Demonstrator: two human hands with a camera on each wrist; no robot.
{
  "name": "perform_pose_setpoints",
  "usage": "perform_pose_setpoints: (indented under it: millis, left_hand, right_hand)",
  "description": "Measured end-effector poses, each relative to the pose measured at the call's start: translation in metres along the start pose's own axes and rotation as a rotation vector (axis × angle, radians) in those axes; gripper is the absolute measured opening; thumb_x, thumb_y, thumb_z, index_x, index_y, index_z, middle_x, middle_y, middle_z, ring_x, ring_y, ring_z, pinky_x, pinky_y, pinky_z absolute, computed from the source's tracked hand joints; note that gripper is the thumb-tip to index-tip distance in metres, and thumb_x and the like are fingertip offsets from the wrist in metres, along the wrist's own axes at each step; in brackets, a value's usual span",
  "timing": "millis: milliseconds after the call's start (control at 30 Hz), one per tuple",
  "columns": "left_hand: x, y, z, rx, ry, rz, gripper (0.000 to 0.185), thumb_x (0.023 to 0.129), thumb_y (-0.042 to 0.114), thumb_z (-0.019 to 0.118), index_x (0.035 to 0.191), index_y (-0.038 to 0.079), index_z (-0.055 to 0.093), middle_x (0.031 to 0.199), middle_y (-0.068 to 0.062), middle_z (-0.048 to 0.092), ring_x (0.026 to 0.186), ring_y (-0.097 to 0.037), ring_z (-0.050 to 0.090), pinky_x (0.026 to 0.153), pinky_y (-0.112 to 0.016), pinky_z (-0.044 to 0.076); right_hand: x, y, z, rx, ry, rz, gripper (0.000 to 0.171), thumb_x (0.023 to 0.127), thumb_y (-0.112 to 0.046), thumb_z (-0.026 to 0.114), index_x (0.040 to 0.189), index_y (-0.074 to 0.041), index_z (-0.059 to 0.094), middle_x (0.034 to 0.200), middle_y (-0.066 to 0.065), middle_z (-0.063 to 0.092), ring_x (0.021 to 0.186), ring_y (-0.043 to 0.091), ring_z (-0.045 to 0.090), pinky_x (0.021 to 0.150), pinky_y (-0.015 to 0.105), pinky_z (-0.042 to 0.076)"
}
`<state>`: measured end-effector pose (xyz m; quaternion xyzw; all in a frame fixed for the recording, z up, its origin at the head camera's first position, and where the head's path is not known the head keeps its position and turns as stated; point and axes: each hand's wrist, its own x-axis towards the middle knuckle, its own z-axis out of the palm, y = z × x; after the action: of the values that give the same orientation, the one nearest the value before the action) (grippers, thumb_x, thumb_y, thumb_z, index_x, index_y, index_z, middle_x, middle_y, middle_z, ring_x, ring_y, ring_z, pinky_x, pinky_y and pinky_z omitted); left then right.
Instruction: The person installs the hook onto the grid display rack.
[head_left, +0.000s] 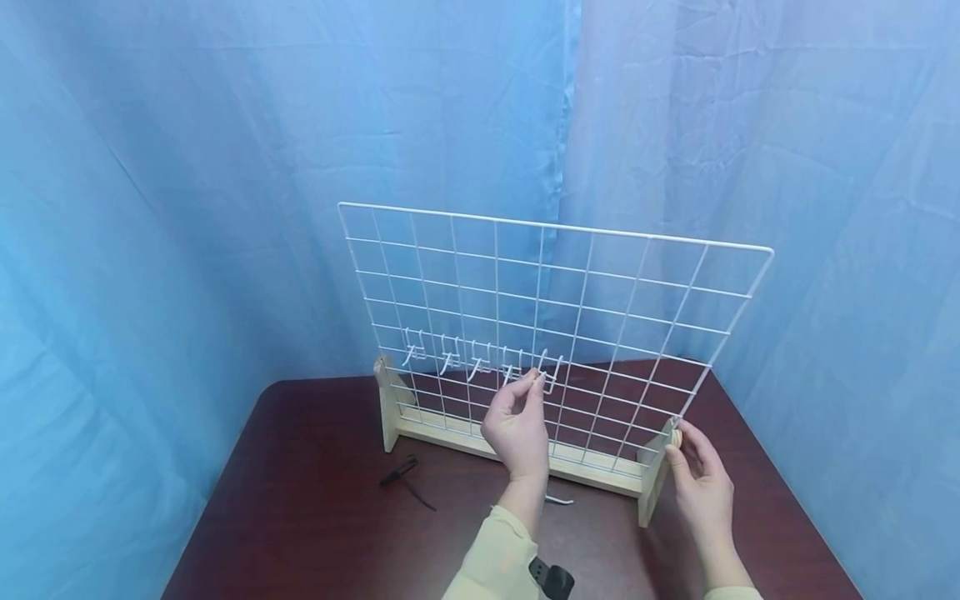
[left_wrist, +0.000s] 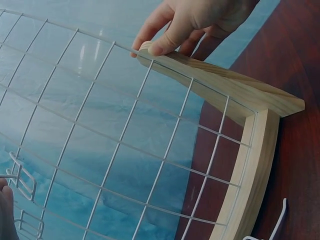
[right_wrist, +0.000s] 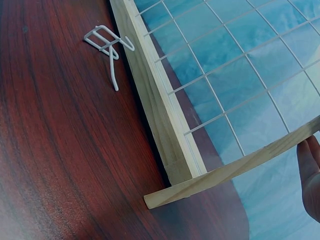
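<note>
The wire grid (head_left: pixel 555 333) stands upright in the wooden base (head_left: pixel 517 450) on the bench (head_left: pixel 300 517). A row of hooks (head_left: pixel 480 360) hangs on the grid's lower left. One loose hook (head_left: pixel 558 500) lies on the bench before the base; a black clip (head_left: pixel 401 472) lies further left.

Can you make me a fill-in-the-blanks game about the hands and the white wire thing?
1. The white wire grid panel stands in a pale ____ base.
2. The left hand pinches a small white wire ____ at the grid.
3. The right hand holds the base's upright end piece at its ____.

Missing words: wooden; hook; top
</note>
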<state>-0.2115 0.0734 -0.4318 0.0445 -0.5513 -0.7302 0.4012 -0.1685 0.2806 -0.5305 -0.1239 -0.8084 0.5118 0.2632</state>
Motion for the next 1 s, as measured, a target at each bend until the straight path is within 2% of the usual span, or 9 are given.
perform_pose_setpoints:
  millis: [567,833,1000]
  left_hand:
    - [-0.011,-0.012,-0.005,0.000,-0.026,0.003,0.009,0.078,-0.005,0.079,0.085,-0.002,0.075,0.092,-0.010,0.075,0.088,-0.029,0.073,0.076,-0.027,0.058]
    - [-0.014,-0.014,-0.009,-0.055,-0.046,0.000,0.010,0.078,-0.010,0.077,0.086,-0.005,0.073,0.094,-0.021,0.073,0.089,-0.040,0.071,0.077,-0.029,0.057]
    - [-0.015,-0.016,-0.011,-0.034,-0.057,-0.001,0.011,0.078,-0.009,0.078,0.087,-0.004,0.073,0.094,-0.015,0.074,0.090,-0.035,0.072,0.078,-0.028,0.057]
  right_hand:
    - [0.000,-0.001,0.000,-0.001,0.006,0.001,0.039,0.097,-0.008,0.063,0.136,-0.013,0.059,0.125,-0.007,0.061,0.107,-0.014,0.050,0.094,0.009,0.042]
    - [0.000,-0.001,0.000,0.005,0.003,0.011,0.040,0.097,-0.008,0.063,0.136,-0.013,0.059,0.124,-0.008,0.060,0.107,-0.014,0.050,0.091,0.006,0.041]
    - [0.000,-0.001,-0.001,-0.007,-0.001,0.015,0.040,0.098,-0.009,0.063,0.137,-0.013,0.058,0.127,-0.002,0.061,0.107,-0.014,0.049,0.091,0.005,0.041]
